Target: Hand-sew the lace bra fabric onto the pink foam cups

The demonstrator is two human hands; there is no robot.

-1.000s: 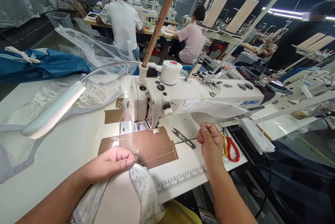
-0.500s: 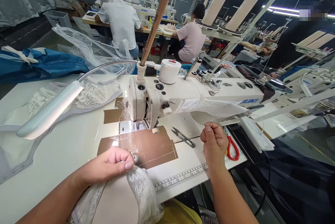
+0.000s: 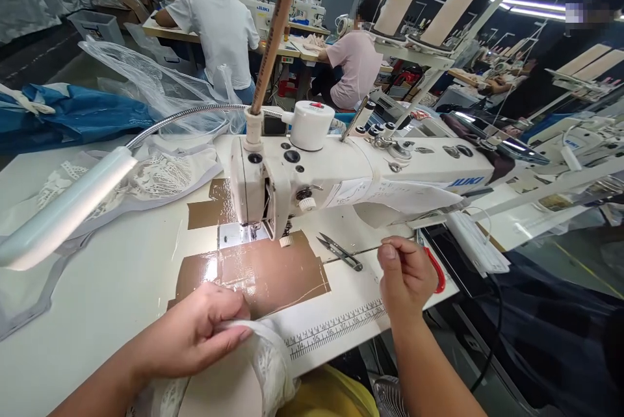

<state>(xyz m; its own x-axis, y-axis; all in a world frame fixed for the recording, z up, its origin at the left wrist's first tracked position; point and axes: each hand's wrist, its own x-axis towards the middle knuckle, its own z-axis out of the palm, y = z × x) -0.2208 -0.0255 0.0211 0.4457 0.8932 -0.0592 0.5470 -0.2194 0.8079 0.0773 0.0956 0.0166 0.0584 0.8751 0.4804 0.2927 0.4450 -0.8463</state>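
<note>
My left hand (image 3: 209, 326) is closed on the edge of a white lace garment piece (image 3: 275, 355) at the table's front edge. A smooth beige panel (image 3: 224, 391) of it hangs below the fingers. To the right, my right hand (image 3: 407, 277) is raised with thumb and fingertips pinched together; what they hold, if anything, is too fine to make out. Thread snips (image 3: 340, 252) lie on the table between the hands. Red-handled scissors (image 3: 437, 271) are partly hidden behind my right hand. The sewing machine (image 3: 351, 167) stands beyond, its needle area above a metal plate (image 3: 238, 235).
Brown tape (image 3: 277, 267) covers part of the tabletop near a printed ruler (image 3: 336, 329). A lamp (image 3: 68, 209) reaches over the left side, above another lace piece (image 3: 163, 173). A brown pole (image 3: 275, 34) rises behind the machine head. Two people sit at machines further back.
My left hand has turned and lowered slightly, folding the garment's white edge up over the beige panel. My right hand has shifted slightly right and down, still pinched. The camera view has moved a little.
</note>
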